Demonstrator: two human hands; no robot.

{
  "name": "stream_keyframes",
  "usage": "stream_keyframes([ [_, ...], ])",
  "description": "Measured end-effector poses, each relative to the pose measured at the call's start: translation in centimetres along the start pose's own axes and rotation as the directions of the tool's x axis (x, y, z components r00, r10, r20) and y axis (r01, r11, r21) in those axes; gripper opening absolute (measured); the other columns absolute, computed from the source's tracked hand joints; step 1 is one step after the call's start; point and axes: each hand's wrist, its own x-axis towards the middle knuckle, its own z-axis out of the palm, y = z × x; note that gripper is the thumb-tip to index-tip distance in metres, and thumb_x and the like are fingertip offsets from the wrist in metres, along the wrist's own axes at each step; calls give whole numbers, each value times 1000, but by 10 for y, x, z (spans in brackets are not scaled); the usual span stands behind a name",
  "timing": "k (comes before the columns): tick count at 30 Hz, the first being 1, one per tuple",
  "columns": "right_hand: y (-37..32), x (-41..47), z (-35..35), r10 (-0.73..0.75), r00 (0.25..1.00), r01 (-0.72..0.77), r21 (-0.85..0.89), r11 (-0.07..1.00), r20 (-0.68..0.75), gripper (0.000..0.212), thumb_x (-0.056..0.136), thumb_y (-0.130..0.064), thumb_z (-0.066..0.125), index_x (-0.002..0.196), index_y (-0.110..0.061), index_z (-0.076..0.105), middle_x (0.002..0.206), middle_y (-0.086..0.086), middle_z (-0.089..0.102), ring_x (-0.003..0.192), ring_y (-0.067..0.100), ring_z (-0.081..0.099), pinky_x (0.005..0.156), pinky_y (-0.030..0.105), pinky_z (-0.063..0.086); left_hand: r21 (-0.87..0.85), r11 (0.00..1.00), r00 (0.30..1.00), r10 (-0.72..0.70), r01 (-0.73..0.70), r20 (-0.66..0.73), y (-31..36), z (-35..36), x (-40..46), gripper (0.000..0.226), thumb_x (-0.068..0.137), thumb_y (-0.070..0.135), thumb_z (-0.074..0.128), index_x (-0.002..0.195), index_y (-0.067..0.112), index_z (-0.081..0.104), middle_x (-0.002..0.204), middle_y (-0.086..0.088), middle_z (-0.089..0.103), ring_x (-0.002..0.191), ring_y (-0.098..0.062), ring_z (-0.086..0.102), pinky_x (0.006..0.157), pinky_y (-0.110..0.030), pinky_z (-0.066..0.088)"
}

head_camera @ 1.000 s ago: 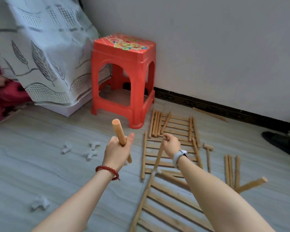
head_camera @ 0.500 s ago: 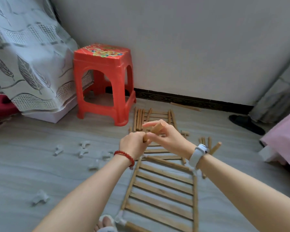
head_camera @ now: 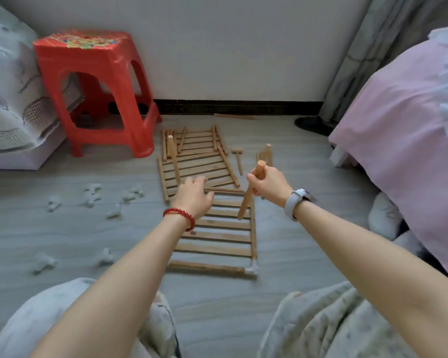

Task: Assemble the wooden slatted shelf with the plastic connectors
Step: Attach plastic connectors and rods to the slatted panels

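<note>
Both forearms bare, no sleeves showing. Left hand has a red round-bead bracelet at the wrist; right hand has a watch with a pale grey-white strap and a dark face at the wrist. Legs at the frame bottom wear light grey trousers with a faint speckled pattern.

Lighting soft, even daylight; shadows faint, no glare. Wide-angle bending at edges. Slight motion blur throughout, detail soft.
</note>
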Motion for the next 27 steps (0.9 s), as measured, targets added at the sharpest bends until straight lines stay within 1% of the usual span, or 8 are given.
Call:
stream_keyframes([
  [5, 83, -26, 27, 217, 974, -217, 8, 976, -60, 23, 92, -29, 52, 78, -11, 56, 80, 17, 68, 79, 32, 65, 77, 42, 53, 36, 999, 969, -13, 4, 247, -21, 96, -15, 48, 97, 27, 45, 143, 15, 34, 143, -11, 37, 129, -28, 38, 105, -41, 38],
  [8, 118, -41, 36, 335, 938, -330, 68, 942, -90, 26, 90, -27, 53, 71, -9, 57, 71, 14, 68, 72, 30, 66, 68, 37, 51, 131, 991, 909, -63, 9, 412, -33, 151, -20, 50, 97, 27, 44, 144, 18, 31, 145, -11, 34, 129, -30, 37, 104, -44, 38],
  [10, 135, -46, 42, 389, 917, -384, 76, 920, -83, 29, 90, -26, 53, 73, -4, 61, 65, 10, 66, 64, 22, 62, 62, 31, 46, 177, 984, 867, -56, -38, 496, -39, 183, -18, 53, 97, 28, 43, 146, 21, 25, 150, -9, 27, 135, -30, 29, 107, -46, 34],
  [15, 141, -53, 56, 358, 926, -346, 116, 931, -117, 24, 90, -23, 56, 85, 0, 61, 72, 15, 66, 74, 28, 64, 70, 33, 50, 315, 914, 752, -17, -255, 658, -60, 229, -18, 64, 98, 28, 40, 151, 27, 3, 159, -4, -7, 145, -30, -4, 115, -52, 14],
  [19, 151, -58, 61, 373, 920, -364, 95, 927, -121, 17, 88, -19, 57, 72, -19, 61, 60, -10, 57, 71, 19, 61, 69, 26, 47, 343, 898, 646, -91, -276, 758, -78, 253, -19, 69, 98, 31, 39, 150, 30, -6, 157, -1, -18, 144, -30, -15, 116, -55, 5],
  [23, 158, -67, 79, 402, 915, -397, 89, 913, -43, 19, 86, -12, 53, 73, -6, 66, 54, -19, 58, 67, 15, 56, 68, 30, 47, 387, 876, 629, -132, -287, 766, -83, 262, -22, 71, 99, 35, 37, 150, 26, -11, 156, -1, -23, 143, -30, -18, 114, -56, 2],
  [25, 159, -65, 85, 411, 911, -405, 100, 909, -38, 19, 86, -13, 52, 79, -3, 67, 68, -12, 66, 75, 18, 59, 73, 33, 50, 382, 881, 629, -133, -279, 766, -83, 265, -24, 70, 99, 35, 36, 150, 25, -11, 155, -1, -25, 143, -31, -19, 115, -56, 1],
  [27, 159, -56, 87, 355, 933, -352, 56, 934, -53, 20, 87, -12, 52, 80, 1, 66, 85, 5, 70, 83, 23, 61, 78, 36, 49, 375, 890, 636, -135, -259, 760, -84, 268, -23, 71, 99, 34, 36, 150, 25, -11, 155, -2, -26, 142, -31, -20, 115, -55, 0],
])
